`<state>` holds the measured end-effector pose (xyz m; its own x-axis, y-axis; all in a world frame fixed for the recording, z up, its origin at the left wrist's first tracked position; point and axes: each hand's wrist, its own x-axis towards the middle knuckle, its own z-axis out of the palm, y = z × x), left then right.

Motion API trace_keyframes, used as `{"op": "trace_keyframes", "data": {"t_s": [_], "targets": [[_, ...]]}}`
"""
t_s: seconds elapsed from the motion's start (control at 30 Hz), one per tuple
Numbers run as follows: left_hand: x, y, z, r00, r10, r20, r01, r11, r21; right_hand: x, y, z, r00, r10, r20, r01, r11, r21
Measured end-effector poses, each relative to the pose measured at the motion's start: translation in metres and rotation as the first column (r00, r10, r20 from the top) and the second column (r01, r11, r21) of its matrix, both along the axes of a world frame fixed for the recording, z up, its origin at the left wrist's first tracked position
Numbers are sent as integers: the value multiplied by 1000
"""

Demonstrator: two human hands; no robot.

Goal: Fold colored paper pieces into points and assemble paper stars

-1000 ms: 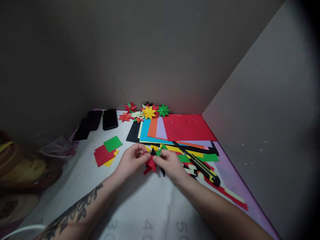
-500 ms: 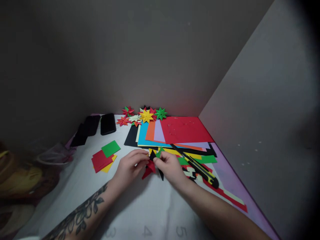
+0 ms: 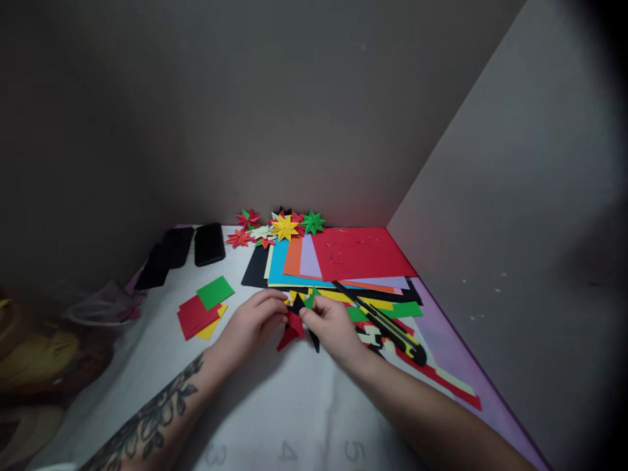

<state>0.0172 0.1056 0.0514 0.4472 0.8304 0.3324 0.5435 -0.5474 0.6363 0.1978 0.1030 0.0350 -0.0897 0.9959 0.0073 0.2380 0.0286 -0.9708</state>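
Observation:
Between my hands is a folded paper star [image 3: 293, 327] with red, black, green and yellow points, partly hidden by my fingers. My right hand [image 3: 333, 324] pinches it from the right, thumb and forefinger closed near a black point. From the left, my left hand [image 3: 258, 320] curls its fingers against the star's edge. A black and yellow utility knife [image 3: 392, 330] lies beside my right hand. Left of my left hand are small paper squares: a green one [image 3: 216, 292], red ones [image 3: 197, 315] and a yellow one [image 3: 213, 329].
Several finished paper stars [image 3: 284, 227] sit at the back by the wall. Coloured paper sheets [image 3: 363, 252] are stacked at the back right, with paper strips and scraps [image 3: 373, 337] in front. Two dark phone-like slabs [image 3: 210, 244] lie at the back left. Walls stand behind and to the right.
My left fingers have shifted slightly on the star, baring a little more of its red part. My right hand keeps its pinch. The whole view has moved a little.

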Motion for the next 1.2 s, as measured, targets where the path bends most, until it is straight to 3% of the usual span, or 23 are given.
{"op": "trace_keyframes", "data": {"t_s": [0.1,0.23,0.3,0.47,0.7,0.9,1.03,1.2], "targets": [[-2,1,9,996,-68,-54,64,996,-63,-1,-1,0,1000,18,22,-17,1000,-18],[-2,2,15,992,-124,10,124,984,-124,-1,-2,0,999,23,38,-22,1000,-21],[0,1,13,995,-95,43,100,984,-149,-2,-3,-1,999,24,49,-24,1000,-2],[7,-2,4,993,113,30,-104,968,-228,-3,-4,0,998,37,52,-35,999,-26],[7,-2,4,991,43,130,-22,987,-156,-2,-1,-2,999,10,33,-10,1000,-7],[13,-6,7,980,110,164,-73,974,-214,-2,-3,-1,999,-15,39,15,1000,15],[20,-7,5,954,220,203,-140,927,-347,-3,-6,-2,994,-42,101,34,996,78],[23,-8,3,901,337,273,-135,816,-562,-3,-8,-3,980,-44,195,2,977,215]]}}
